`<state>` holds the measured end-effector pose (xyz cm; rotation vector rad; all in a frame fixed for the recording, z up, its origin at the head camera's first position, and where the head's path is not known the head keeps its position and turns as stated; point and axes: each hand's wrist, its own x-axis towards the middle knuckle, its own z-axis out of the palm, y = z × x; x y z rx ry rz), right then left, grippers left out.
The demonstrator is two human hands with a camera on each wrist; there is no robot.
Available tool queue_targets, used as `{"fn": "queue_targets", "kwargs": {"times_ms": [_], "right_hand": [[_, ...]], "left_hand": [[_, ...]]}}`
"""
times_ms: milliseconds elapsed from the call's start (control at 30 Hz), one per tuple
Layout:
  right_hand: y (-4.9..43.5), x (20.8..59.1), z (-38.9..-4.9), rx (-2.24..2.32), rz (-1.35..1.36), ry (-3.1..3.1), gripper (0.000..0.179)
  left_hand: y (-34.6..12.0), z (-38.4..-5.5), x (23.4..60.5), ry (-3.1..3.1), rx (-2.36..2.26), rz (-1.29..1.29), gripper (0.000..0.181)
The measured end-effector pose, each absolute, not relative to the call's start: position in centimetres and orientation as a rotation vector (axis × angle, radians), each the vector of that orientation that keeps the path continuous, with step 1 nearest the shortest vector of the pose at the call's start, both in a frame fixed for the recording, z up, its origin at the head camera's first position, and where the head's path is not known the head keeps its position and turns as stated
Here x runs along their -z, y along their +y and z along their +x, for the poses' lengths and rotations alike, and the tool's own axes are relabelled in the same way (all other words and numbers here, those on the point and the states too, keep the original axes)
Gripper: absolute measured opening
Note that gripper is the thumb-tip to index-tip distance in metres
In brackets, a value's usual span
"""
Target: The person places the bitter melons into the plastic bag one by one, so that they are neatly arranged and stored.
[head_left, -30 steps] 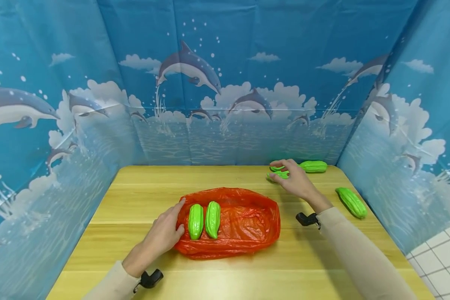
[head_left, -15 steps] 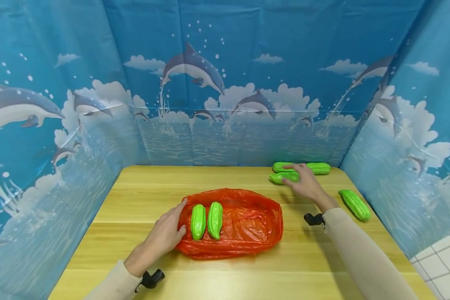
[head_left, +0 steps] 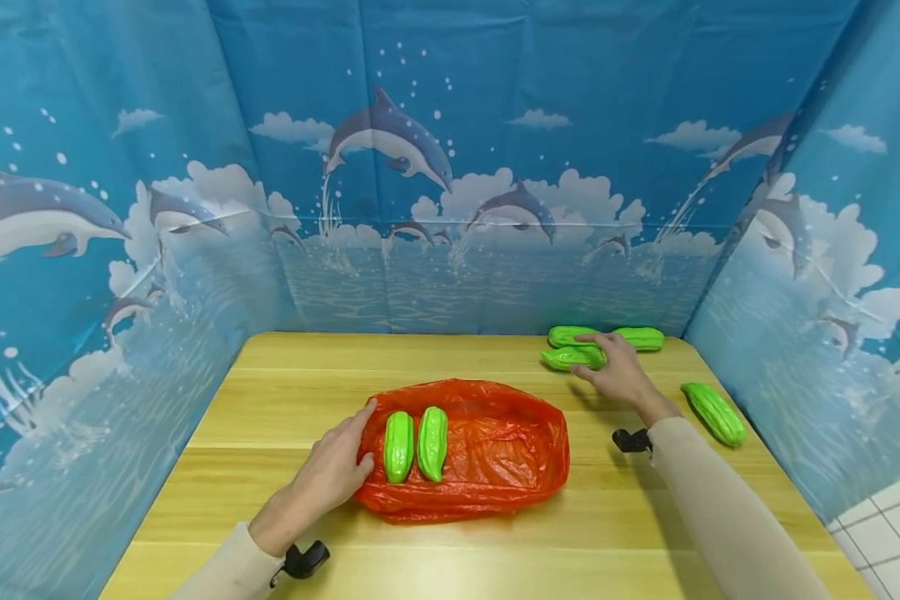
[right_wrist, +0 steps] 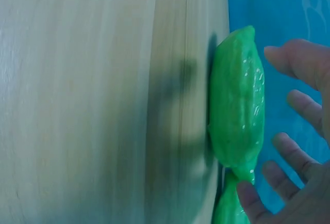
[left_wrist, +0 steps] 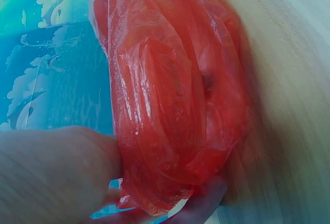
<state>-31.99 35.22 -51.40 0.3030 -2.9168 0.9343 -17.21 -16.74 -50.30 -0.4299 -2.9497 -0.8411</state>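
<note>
A red plastic bag (head_left: 495,493) lies spread open on the table, with two bitter melons (head_left: 398,447) side by side in its left part. My left hand (head_left: 328,467) pinches the bag's left rim, thumb inside and fingers outside; the left wrist view shows the red film (left_wrist: 165,95) between them. At the back right, my right hand (head_left: 621,375) hovers with parted fingers beside a bitter melon (head_left: 570,358). In the right wrist view the spread fingers (right_wrist: 294,154) stand apart from a bitter melon (right_wrist: 237,100), holding nothing.
Behind the right hand, two more bitter melons (head_left: 640,338) lie end to end along the table's back edge. Another bitter melon (head_left: 714,414) rests near the right edge. Dolphin-print curtains (head_left: 450,275) enclose the back and sides of the wooden table (head_left: 330,367).
My right hand has shifted right and slightly nearer, uncovering more of the front bitter melon. The left hand stays at the bag's rim. The head view has shifted slightly.
</note>
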Motion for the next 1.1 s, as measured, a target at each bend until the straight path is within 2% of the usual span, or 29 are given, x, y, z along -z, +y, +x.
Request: {"fn": "queue_targets", "kwargs": {"times_ms": [600,1100], "right_hand": [[36.4,53.0,-32.7,-0.944,0.345,-2.945,0.074],[36.3,53.1,-32.3,-1.048,0.323,-2.915,0.061]], "left_hand": [[-17.0,-16.8,49.9,-2.955,0.870,-0.422,0.086],[-17.0,-17.0,50.1,-2.930,0.853,-0.447,0.088]]}}
